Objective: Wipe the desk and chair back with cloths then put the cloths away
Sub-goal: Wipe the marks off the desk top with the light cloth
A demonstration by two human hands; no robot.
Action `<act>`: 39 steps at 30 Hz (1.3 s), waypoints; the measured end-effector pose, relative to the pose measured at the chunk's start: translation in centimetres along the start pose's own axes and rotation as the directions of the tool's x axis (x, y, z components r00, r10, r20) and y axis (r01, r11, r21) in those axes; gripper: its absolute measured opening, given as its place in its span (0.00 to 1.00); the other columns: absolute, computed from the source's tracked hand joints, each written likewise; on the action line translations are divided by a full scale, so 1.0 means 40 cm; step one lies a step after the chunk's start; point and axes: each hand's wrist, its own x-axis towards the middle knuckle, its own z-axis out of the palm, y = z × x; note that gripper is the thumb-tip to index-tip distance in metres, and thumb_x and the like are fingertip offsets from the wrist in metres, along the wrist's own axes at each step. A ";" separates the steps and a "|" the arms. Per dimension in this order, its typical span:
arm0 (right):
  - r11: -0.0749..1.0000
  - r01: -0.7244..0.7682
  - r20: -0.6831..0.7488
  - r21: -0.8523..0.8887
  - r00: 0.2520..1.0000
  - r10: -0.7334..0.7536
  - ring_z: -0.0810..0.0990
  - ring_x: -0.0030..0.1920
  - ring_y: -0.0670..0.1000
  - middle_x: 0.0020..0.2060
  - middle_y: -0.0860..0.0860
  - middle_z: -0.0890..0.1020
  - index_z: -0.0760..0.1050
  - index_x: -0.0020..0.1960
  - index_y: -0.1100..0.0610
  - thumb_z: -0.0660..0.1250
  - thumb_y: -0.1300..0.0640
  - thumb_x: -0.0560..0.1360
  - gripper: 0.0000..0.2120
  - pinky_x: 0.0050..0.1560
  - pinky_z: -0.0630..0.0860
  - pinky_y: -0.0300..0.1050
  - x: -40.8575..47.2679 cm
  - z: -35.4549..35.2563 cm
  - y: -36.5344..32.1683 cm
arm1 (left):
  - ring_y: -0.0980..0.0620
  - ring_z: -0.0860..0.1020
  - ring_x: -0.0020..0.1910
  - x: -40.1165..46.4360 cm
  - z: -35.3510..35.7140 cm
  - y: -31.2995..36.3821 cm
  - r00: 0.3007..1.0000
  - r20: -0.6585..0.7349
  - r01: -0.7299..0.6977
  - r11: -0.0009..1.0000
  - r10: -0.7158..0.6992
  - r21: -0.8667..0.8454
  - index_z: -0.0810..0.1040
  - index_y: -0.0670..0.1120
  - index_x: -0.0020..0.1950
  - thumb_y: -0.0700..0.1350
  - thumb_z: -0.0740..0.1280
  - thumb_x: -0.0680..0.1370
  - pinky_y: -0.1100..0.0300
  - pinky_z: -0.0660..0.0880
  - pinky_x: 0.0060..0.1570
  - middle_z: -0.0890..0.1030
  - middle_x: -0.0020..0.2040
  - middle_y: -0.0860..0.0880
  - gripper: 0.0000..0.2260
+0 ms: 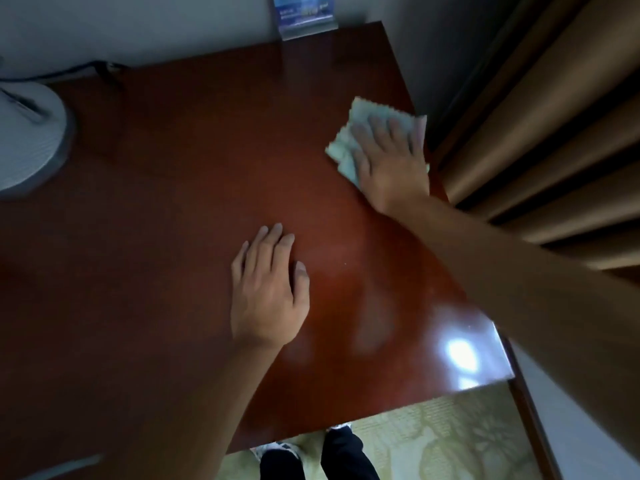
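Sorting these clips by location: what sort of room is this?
Probably a hotel or guest room. A glossy wooden desk stands against the wall beside heavy brown curtains, with a small card stand at its back edge and patterned carpet below.

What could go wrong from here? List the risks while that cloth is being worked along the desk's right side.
1. The right hand presses the cloth at the desk right edge, part overhanging; it may slip off toward the curtain.
2. Wiping toward the back could knock over the upright card stand.
3. The left hand lies flat on the glossy top and may leave marks.
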 end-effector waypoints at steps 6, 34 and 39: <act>0.995 0.094 -0.004 -0.031 0.996 -0.094 0.52 0.79 0.60 0.78 0.55 0.59 0.54 0.80 0.49 0.42 0.46 0.84 0.25 0.76 0.42 0.66 -0.011 -0.003 -0.047 | 0.46 0.69 0.73 0.002 0.000 0.004 1.000 -0.027 -0.002 1.000 0.002 0.009 0.76 0.42 0.66 0.46 0.61 0.79 0.48 0.61 0.73 0.76 0.69 0.44 0.17; 0.949 0.310 0.143 0.059 0.938 -0.316 0.52 0.79 0.60 0.79 0.54 0.59 0.56 0.80 0.52 0.49 0.46 0.83 0.26 0.74 0.55 0.65 -0.663 0.070 -0.214 | 0.43 0.70 0.72 -0.003 -0.013 0.001 0.999 -0.034 -0.026 0.998 0.024 -0.063 0.78 0.42 0.64 0.48 0.59 0.81 0.43 0.63 0.73 0.78 0.67 0.42 0.16; 0.908 0.409 0.106 0.090 0.902 -0.418 0.53 0.79 0.57 0.77 0.52 0.63 0.61 0.77 0.45 0.50 0.45 0.83 0.23 0.77 0.52 0.62 -0.611 0.069 -0.226 | 0.42 0.70 0.72 0.000 -0.029 -0.003 1.000 0.004 -0.010 0.991 0.011 -0.135 0.79 0.43 0.63 0.50 0.61 0.79 0.44 0.63 0.74 0.77 0.67 0.43 0.18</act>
